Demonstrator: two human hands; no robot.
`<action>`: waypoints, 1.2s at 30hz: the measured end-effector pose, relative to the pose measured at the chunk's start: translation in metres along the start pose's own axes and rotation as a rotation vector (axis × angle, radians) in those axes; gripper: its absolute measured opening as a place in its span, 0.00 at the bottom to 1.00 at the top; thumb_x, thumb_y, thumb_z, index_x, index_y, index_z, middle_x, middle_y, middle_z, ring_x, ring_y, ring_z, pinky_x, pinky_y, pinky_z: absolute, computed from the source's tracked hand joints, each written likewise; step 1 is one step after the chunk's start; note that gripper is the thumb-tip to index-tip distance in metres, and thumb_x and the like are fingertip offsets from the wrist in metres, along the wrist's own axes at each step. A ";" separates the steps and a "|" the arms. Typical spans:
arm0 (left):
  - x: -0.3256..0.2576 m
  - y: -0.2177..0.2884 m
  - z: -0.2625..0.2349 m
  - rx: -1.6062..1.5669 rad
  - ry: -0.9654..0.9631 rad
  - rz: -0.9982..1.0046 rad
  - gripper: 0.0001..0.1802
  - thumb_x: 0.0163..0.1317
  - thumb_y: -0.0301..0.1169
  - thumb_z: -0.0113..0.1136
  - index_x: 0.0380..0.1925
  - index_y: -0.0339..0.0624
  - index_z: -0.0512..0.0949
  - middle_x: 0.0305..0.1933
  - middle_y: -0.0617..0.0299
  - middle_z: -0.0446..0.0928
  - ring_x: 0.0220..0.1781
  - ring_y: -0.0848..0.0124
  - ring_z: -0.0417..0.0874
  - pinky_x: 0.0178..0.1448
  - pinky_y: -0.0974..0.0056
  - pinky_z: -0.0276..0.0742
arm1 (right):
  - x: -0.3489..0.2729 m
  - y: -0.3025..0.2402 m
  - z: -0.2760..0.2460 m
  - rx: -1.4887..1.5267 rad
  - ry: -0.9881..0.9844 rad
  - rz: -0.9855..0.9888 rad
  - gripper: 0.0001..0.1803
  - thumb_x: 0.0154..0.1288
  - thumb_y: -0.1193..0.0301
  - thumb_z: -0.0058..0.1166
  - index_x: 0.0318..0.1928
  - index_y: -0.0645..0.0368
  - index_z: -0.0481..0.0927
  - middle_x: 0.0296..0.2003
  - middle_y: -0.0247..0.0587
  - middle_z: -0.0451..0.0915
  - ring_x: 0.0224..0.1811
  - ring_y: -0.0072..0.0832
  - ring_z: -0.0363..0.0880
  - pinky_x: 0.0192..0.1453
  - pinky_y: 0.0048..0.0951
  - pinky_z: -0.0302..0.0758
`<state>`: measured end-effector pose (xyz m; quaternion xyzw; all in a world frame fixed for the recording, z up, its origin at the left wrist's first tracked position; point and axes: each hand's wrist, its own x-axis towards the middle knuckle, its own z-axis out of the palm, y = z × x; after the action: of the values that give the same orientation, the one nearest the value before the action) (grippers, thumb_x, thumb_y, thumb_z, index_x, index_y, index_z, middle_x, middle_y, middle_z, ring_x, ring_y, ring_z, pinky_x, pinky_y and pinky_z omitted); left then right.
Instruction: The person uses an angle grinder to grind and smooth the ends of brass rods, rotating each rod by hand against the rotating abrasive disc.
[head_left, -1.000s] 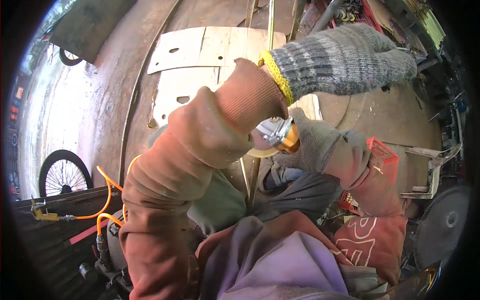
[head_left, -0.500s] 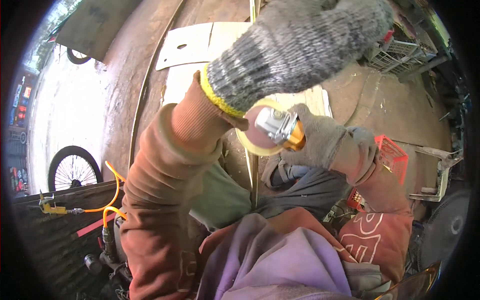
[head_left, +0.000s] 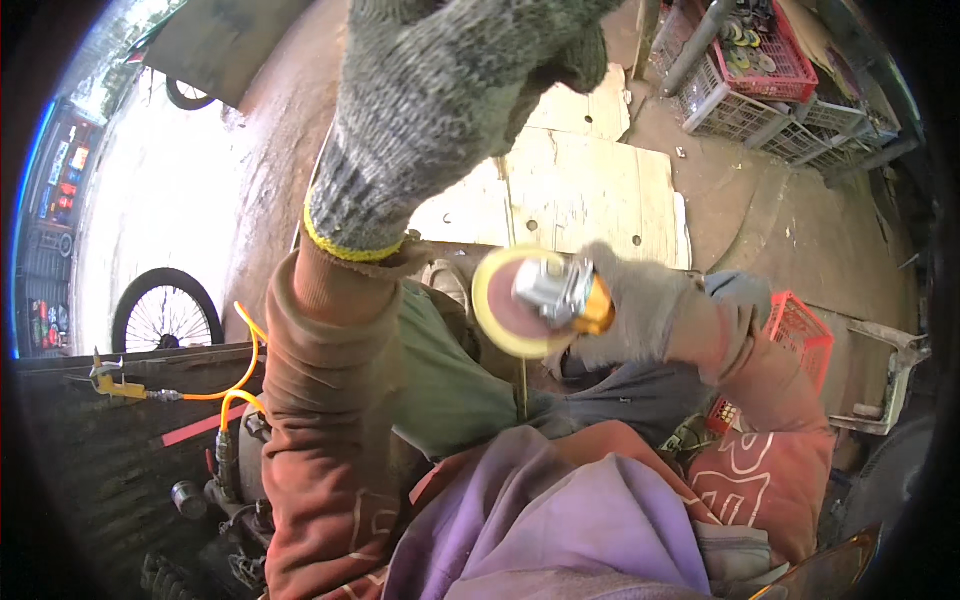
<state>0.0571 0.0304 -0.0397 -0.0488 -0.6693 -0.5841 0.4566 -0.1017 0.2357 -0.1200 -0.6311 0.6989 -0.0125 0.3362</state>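
My right hand point(head_left: 630, 305), in a grey knit glove, grips an angle grinder point(head_left: 560, 290) with a silver gear head and an orange body. On the grinder sits a round disc, yellow at the rim and reddish brown inside, facing up. My left hand point(head_left: 440, 110), in a mottled grey glove with a yellow cuff, is raised close to the camera at the top. Its fingers look curled, though the frame's edge cuts part of them off, and anything within them is hidden. A thin strip point(head_left: 523, 388) shows between my legs, below the disc.
Flattened cardboard point(head_left: 590, 195) lies on the floor ahead. Crates stand far right, a red one point(head_left: 785, 65) holding several discs. Another red crate point(head_left: 800, 335) is beside my right arm. At left are an air blow gun point(head_left: 120, 385) with an orange hose and a bicycle wheel point(head_left: 167, 310).
My left hand has swung left and its glove now points more upward, uncovering the cardboard and the far crates. The grinder, still in my right hand, has shifted only slightly. The whole view has tilted a little.
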 end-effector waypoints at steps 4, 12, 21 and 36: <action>-0.012 0.019 -0.013 0.033 0.131 -0.078 0.22 0.79 0.41 0.60 0.56 0.31 0.79 0.22 0.60 0.80 0.14 0.76 0.73 0.14 0.70 0.65 | -0.001 0.010 0.021 0.067 -0.028 -0.184 0.44 0.51 0.49 0.80 0.62 0.56 0.71 0.42 0.55 0.87 0.46 0.55 0.89 0.49 0.48 0.83; -0.027 0.018 -0.038 -0.048 0.126 0.040 0.18 0.84 0.43 0.50 0.58 0.42 0.79 0.15 0.63 0.70 0.11 0.71 0.67 0.14 0.65 0.62 | 0.031 0.010 0.002 0.097 0.065 -0.101 0.46 0.49 0.48 0.82 0.62 0.55 0.70 0.44 0.55 0.86 0.47 0.55 0.88 0.50 0.46 0.83; -0.034 0.038 -0.069 -0.109 -0.064 -0.091 0.29 0.87 0.50 0.34 0.22 0.51 0.65 0.15 0.71 0.59 0.11 0.74 0.55 0.14 0.65 0.62 | 0.045 0.014 0.014 0.426 0.110 -0.175 0.45 0.49 0.53 0.82 0.60 0.65 0.71 0.44 0.53 0.85 0.47 0.44 0.88 0.51 0.41 0.83; -0.056 0.051 -0.109 -0.192 -0.047 -0.083 0.30 0.87 0.50 0.36 0.22 0.50 0.66 0.12 0.70 0.56 0.11 0.73 0.56 0.15 0.65 0.60 | 0.100 0.025 0.047 0.993 -0.103 -0.215 0.41 0.49 0.62 0.85 0.57 0.61 0.72 0.47 0.38 0.83 0.48 0.21 0.80 0.53 0.31 0.81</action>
<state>0.1805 -0.0169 -0.0502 -0.0780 -0.6223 -0.6626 0.4094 -0.0984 0.1708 -0.2133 -0.4635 0.5222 -0.3465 0.6264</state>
